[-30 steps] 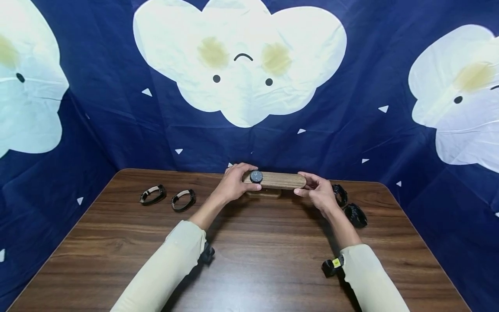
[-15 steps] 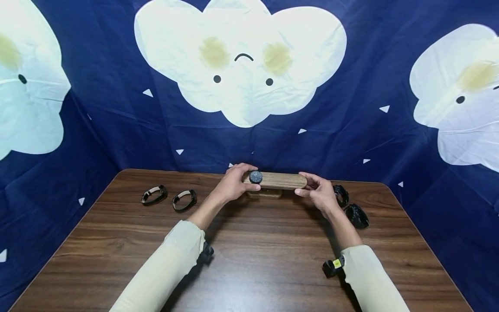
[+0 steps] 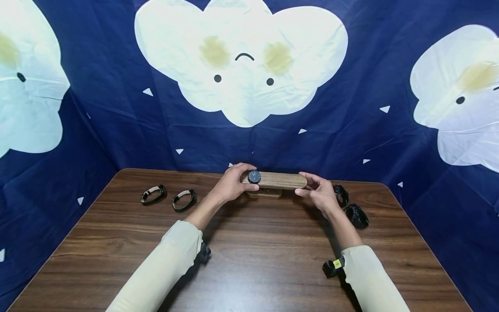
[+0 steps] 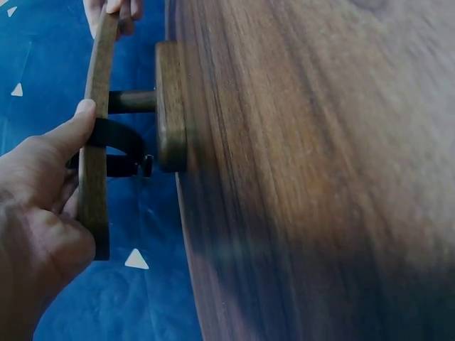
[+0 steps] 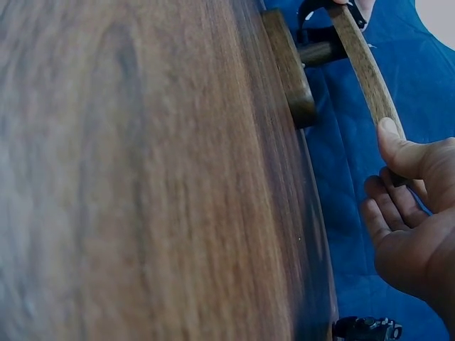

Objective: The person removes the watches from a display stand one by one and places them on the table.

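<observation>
A wooden T-shaped watch stand (image 3: 284, 180) stands at the table's back edge, its crossbar on a short post (image 4: 133, 101) above a wooden base (image 4: 170, 106). Near the bar's left end sits a wristwatch (image 3: 254, 176) with a dark round face; its black strap (image 4: 124, 135) loops round the bar. My left hand (image 3: 232, 184) grips the watch there, thumb on the near edge and index finger at the far edge. With thumb and fingers, my right hand (image 3: 321, 193) holds the right end of the bar. Some of its fingers are hidden behind the wood in the head view.
Two black, pale-lined looped watches (image 3: 184, 200) lie on the table's left side. Black watches (image 3: 356, 216) rest at the right, close beside my right wrist. A blue cloth (image 3: 210, 143) with white clouds hangs right behind the table (image 3: 249, 260).
The watch and my left hand have shifted slightly left along the bar. My right hand keeps its hold on the other end, and the stand has stayed in place.
</observation>
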`<state>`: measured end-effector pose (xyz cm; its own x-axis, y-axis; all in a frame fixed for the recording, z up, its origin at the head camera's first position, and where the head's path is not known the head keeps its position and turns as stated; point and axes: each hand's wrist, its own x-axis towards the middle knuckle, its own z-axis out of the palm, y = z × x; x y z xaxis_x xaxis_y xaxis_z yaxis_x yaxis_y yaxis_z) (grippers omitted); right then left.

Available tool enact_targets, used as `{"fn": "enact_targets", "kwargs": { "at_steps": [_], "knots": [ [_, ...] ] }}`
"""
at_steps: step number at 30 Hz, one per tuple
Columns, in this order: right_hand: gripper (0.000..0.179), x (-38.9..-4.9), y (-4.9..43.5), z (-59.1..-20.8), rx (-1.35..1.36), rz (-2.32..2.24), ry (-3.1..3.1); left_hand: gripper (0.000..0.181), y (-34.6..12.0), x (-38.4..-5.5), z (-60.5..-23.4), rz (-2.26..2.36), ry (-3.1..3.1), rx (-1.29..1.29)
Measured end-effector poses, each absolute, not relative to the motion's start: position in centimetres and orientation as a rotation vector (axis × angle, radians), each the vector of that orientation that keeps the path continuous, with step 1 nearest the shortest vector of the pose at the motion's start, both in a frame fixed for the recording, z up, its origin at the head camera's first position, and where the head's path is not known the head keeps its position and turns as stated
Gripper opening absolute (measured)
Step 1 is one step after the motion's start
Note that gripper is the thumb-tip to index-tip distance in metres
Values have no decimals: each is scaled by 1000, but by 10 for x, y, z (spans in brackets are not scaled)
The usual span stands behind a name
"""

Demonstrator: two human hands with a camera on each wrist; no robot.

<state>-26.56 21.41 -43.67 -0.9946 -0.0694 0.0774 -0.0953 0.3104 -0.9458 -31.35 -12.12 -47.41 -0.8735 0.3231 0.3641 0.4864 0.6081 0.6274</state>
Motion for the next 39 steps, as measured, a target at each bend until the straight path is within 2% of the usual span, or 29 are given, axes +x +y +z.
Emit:
{"fn": "enact_targets", "kwargs": {
  "at_steps": [6, 9, 12, 19, 25, 31, 39],
  "knots": [
    [70, -266, 214, -437, 147, 1826, -2532, 61, -114, -275, -433, -1137, -2619, -692],
    [71, -266, 215, -438, 145, 1820, -2534, 60, -112, -269, -423, -1152, -2652, -669],
    [70, -267, 216, -439, 152, 1816, -2537, 61, -112, -271, -425, -1161, -2663, -648],
    [69, -268, 214, -437, 165, 1827, -2525, 69, -125, -304, -465, -1146, -2578, -745],
    [68, -268, 214, -437, 164, 1820, -2528, 67, -120, -299, -459, -1128, -2594, -712],
    [68, -268, 216, -437, 161, 1820, -2537, 68, -122, -311, -473, -1157, -2575, -691],
    [70, -269, 217, -438, 157, 1837, -2546, 65, -120, -295, -456, -1146, -2574, -717]
  ]
}}
